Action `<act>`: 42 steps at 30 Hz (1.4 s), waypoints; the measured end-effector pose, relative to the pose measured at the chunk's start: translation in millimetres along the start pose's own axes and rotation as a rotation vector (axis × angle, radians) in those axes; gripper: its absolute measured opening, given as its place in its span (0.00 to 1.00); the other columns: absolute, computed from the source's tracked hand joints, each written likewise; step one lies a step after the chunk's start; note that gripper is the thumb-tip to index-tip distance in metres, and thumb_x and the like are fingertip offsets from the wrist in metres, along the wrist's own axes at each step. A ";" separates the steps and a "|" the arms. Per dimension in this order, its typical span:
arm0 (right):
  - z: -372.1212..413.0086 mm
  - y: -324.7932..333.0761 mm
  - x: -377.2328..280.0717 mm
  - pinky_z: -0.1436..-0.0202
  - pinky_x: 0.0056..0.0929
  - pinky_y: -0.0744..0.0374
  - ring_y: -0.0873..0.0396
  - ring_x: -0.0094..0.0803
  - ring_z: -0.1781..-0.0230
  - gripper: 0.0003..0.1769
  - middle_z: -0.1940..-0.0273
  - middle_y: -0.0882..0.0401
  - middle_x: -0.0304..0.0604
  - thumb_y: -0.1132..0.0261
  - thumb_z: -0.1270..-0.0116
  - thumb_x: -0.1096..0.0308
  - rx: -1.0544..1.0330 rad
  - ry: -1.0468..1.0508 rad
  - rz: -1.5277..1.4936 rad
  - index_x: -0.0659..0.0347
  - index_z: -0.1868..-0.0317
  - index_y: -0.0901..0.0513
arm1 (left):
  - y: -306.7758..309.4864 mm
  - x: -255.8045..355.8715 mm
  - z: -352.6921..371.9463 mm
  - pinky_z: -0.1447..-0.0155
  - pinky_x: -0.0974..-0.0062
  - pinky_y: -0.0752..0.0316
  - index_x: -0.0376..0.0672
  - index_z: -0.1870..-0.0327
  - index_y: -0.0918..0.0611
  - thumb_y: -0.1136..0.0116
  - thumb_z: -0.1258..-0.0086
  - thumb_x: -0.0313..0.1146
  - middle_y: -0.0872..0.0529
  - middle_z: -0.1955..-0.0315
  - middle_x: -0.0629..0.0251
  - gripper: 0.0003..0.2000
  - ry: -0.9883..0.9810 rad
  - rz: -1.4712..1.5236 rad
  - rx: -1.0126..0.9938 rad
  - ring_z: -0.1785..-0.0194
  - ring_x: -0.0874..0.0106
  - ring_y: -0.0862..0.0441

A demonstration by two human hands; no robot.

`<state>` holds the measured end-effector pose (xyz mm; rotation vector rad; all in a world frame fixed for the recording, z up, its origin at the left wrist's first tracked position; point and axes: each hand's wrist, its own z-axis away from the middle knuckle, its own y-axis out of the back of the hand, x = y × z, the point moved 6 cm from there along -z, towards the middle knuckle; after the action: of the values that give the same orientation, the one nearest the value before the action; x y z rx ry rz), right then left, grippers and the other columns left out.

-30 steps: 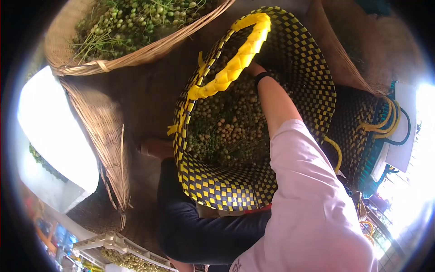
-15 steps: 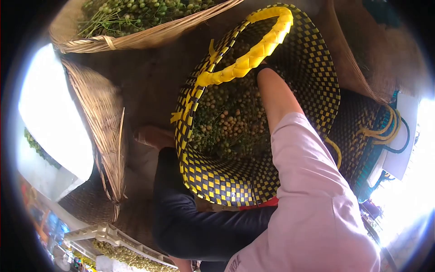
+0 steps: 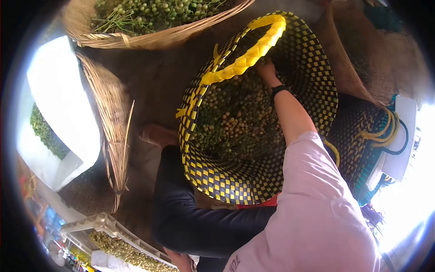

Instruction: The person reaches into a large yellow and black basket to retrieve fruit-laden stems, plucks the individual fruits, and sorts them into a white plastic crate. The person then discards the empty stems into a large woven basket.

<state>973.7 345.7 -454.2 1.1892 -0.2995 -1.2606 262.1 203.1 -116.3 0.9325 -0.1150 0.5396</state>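
Apparently the step in hand is a reach among the fruit: past the dark-trousered leg [image 3: 181, 213] and pink sleeve [image 3: 306, 177] stands the black-and-yellow woven basket [image 3: 222, 183], with small round fruit [image 3: 235, 124] deep inside it. The right hand [image 3: 267, 70] is down at the fruit's far side, near the yellow handle [image 3: 247, 62], its fingers too dim to tell what they grip, while the left hand cannot be made out. Drawing back calls, I judge, for keeping the wrist clear of that handle; far left lies a wicker basket [image 3: 108, 41] of green bunches [image 3: 167, 13].
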 end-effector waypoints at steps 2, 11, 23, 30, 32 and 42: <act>4.4 9.6 27.4 0.41 0.37 0.25 0.25 0.49 0.40 0.39 0.41 0.25 0.60 0.27 0.49 0.55 0.192 -0.064 -0.278 0.58 0.36 0.27 | 0.4 10.6 4.7 0.31 0.62 0.40 0.31 0.34 0.33 0.45 0.32 0.36 0.30 0.36 0.46 0.27 -0.016 0.034 -0.011 0.33 0.51 0.32; 119.5 81.2 2.2 0.58 0.38 0.22 0.22 0.40 0.49 0.36 0.32 0.37 0.54 0.36 0.35 0.69 0.020 -0.201 -0.530 0.52 0.28 0.39 | -2.9 -17.5 28.8 0.37 0.68 0.32 0.36 0.31 0.38 0.49 0.31 0.23 0.29 0.41 0.52 0.26 0.043 0.165 0.073 0.42 0.62 0.27; 277.6 115.2 -8.5 0.31 0.47 0.29 0.36 0.53 0.32 0.34 0.33 0.36 0.54 0.37 0.37 0.74 -0.109 0.399 -0.272 0.53 0.30 0.37 | -9.1 7.0 56.0 0.39 0.68 0.29 0.38 0.31 0.38 0.50 0.28 0.24 0.31 0.37 0.54 0.24 -0.082 0.226 0.115 0.42 0.65 0.25; 320.8 45.0 -7.2 0.33 0.46 0.30 0.45 0.54 0.29 0.46 0.29 0.49 0.59 0.32 0.37 0.56 -0.592 0.414 0.203 0.48 0.24 0.49 | -12.0 19.3 73.7 0.40 0.65 0.27 0.39 0.32 0.36 0.47 0.31 0.24 0.31 0.37 0.53 0.26 -0.073 0.232 0.146 0.41 0.61 0.25; 322.1 32.2 -2.7 0.35 0.45 0.29 0.38 0.49 0.31 0.46 0.29 0.42 0.57 0.38 0.38 0.37 -0.633 0.464 0.436 0.50 0.26 0.43 | -8.1 19.6 79.4 0.40 0.64 0.28 0.40 0.32 0.36 0.47 0.31 0.26 0.32 0.36 0.53 0.26 -0.022 0.173 0.149 0.41 0.60 0.26; 211.0 65.1 1.1 0.52 0.39 0.20 0.18 0.40 0.58 0.45 0.54 0.17 0.52 0.43 0.37 0.33 -0.559 0.167 0.153 0.61 0.32 0.32 | -20.2 21.0 73.0 0.42 0.65 0.26 0.40 0.32 0.35 0.47 0.30 0.26 0.33 0.36 0.52 0.25 -0.001 0.235 0.138 0.41 0.61 0.26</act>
<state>854.3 225.2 -312.7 0.7648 0.0857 -1.0119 299.9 144.2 -80.5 1.0605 -0.1918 0.7716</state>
